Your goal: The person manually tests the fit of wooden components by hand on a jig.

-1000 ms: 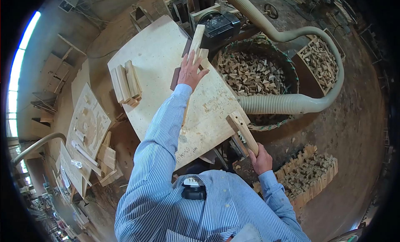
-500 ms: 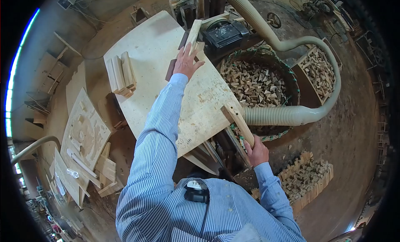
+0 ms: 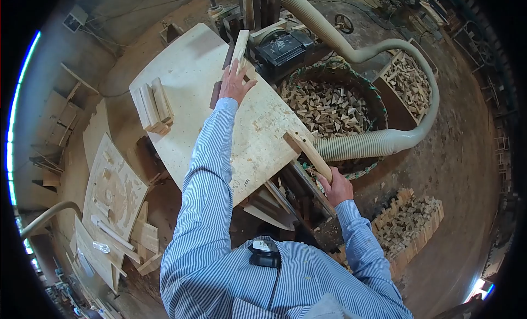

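Observation:
My left hand (image 3: 234, 86) lies at the far edge of a pale wooden machine table (image 3: 263, 149), fingers spread and thumb apart. Its fingertips touch a short wooden strip (image 3: 240, 43) beside a dark fence block (image 3: 216, 94). My right hand (image 3: 337, 188) is wrapped round the near end of a wooden lever handle (image 3: 310, 153) at the table's right corner. On the left part of the table lies a small stack of wooden strips (image 3: 152, 106). What lies under my left palm is hidden.
A dark motor (image 3: 282, 49) sits behind the table. To the right are a basket (image 3: 379, 99) of triangular offcuts, a ribbed hose (image 3: 357, 144) and a wooden box (image 3: 391, 93) of scraps. Stacked blocks (image 3: 406, 231) stand on the floor; boards (image 3: 118, 179) lie at left.
The view has shifted slightly, so the table and machine appear a little further left. Both hands keep their places on the wooden strip and the lever handle.

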Demonstrator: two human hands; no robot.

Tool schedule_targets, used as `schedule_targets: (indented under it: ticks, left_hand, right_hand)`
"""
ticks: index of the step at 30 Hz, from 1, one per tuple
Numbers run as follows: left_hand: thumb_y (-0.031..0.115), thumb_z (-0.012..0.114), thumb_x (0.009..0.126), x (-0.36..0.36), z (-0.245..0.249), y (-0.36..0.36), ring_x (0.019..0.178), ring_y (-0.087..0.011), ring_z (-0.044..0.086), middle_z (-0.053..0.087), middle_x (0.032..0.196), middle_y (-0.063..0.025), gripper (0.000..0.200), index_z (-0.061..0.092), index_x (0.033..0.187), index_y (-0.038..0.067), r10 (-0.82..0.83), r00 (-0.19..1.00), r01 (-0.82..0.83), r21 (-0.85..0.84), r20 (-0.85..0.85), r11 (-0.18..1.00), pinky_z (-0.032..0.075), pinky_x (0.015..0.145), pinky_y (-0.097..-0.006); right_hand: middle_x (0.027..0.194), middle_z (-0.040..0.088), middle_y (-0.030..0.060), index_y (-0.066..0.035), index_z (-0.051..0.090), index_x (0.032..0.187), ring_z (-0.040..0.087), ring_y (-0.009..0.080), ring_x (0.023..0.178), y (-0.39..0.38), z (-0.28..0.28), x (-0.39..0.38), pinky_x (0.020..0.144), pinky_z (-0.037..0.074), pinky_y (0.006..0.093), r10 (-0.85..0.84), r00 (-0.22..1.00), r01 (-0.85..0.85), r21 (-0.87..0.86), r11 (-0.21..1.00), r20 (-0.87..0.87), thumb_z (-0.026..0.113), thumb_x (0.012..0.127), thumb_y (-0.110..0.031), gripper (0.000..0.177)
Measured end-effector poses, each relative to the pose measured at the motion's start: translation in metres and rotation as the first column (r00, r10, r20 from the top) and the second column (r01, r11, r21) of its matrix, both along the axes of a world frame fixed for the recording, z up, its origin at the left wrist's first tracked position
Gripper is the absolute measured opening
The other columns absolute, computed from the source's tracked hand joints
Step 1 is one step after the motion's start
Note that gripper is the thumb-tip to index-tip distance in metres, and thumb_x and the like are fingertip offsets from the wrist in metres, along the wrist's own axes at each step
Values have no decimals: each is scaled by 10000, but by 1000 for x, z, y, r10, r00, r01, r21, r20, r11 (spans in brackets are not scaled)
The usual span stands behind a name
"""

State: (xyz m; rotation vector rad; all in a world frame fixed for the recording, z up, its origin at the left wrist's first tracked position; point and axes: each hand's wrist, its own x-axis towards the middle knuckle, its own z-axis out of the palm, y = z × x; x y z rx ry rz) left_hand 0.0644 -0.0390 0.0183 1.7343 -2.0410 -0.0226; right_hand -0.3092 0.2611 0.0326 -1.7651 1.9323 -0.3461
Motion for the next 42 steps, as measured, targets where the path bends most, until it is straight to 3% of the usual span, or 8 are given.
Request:
schedule_targets:
  ticks: [12, 20, 24, 30, 33, 35, 40, 42]
  left_hand:
    - [556, 708, 982, -49, -11, 75, 1582, -494, 250, 302, 1711, -236, 697, 622, 1472, 69, -63, 997, 61, -27, -39, 998, 294, 1289, -557]
    - [723, 601, 966, -89, -10, 86, 1598, -470, 221, 376, 1678, -217, 778, 627, 1489, 148, -53, 960, 74, -69, 274, 995, 205, 1243, -723]
    - [793, 553, 936, -133, -3, 79, 1556, -428, 324, 443, 1644, -200, 824, 619, 1512, 209, -13, 942, 59, -125, 336, 990, 252, 1221, -688]
    - [550, 666, 993, -168, 3, 139, 1552, -441, 349, 407, 1656, -237, 642, 603, 1491, 150, -97, 995, 93, -209, -11, 973, 296, 1246, -633]
    - [470, 706, 983, -124, 5, 181, 1549, -446, 346, 404, 1653, -250, 644, 580, 1516, 132, 27, 998, -36, -169, -54, 985, 296, 1268, -576]
    - [399, 727, 974, -73, -3, 200, 1545, -444, 353, 408, 1650, -250, 664, 546, 1551, 123, 231, 966, -199, -232, 117, 952, 284, 1287, -538]
    - [357, 684, 1011, 30, 3, 238, 1561, -436, 343, 431, 1638, -256, 666, 482, 1599, 119, 609, 709, -592, -171, 354, 788, 231, 1305, -560]
    - [235, 519, 1082, 40, -1, 236, 1566, -432, 358, 445, 1617, -312, 559, 449, 1620, 101, 610, 625, -692, -16, 487, 722, 190, 1317, -583]
  right_hand:
    - [993, 757, 207, -78, 610, 1113, 738, 422, 896, 64, -15, -54, 805, 587, 520, -20, 999, 20, 9, 1000, -26, 650, 1009, -549, 484]
    - [988, 757, 192, -82, 618, 1112, 745, 396, 891, 112, -27, -95, 788, 589, 501, -12, 1000, 11, -17, 1000, -15, 667, 1003, -491, 426]
    - [989, 749, 210, -78, 631, 1141, 728, 434, 903, 130, -22, -109, 778, 577, 518, -6, 999, 9, -86, 996, 35, 691, 995, -464, 417]
    - [1003, 749, 233, -84, 645, 1198, 723, 457, 918, 148, -33, -132, 773, 566, 546, -11, 998, 15, -72, 997, 54, 720, 989, -418, 402]
    - [1000, 744, 255, -71, 640, 1192, 717, 479, 921, 154, -38, -144, 780, 562, 555, 3, 1000, -2, -47, 999, 31, 701, 1002, -431, 411]
    - [997, 743, 262, -65, 638, 1191, 715, 486, 922, 157, -38, -151, 784, 560, 558, 15, 1000, -15, -24, 1000, 12, 694, 1007, -431, 414]
    - [1010, 741, 276, -45, 627, 1192, 713, 496, 937, 166, -41, -161, 799, 556, 570, 20, 1000, -19, -28, 999, 18, 678, 1013, -447, 442]
    - [1015, 741, 278, -45, 625, 1196, 712, 498, 940, 167, -44, -169, 800, 556, 571, 26, 999, -26, -23, 999, 20, 674, 1014, -454, 450]
